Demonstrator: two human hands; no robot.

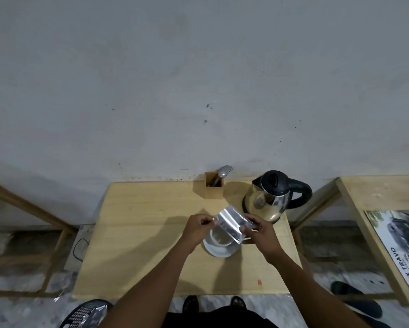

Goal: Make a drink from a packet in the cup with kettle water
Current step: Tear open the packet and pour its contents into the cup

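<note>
A silver foil packet (230, 224) is held tilted above a white cup (219, 237) that stands on a white saucer (216, 250). My left hand (197, 229) pinches the packet's left top corner. My right hand (261, 233) grips its right side. The packet hides much of the cup's mouth, so its contents cannot be made out. A steel kettle (269, 200) with a black lid and handle stands just behind and to the right of the cup, on the wooden table (137, 233).
A wooden holder (214, 188) with a spoon and fork stands at the table's back edge, left of the kettle. Wooden frames flank the table; the right one carries a printed sheet (400, 245). A black basket (85, 313) sits on the floor at lower left.
</note>
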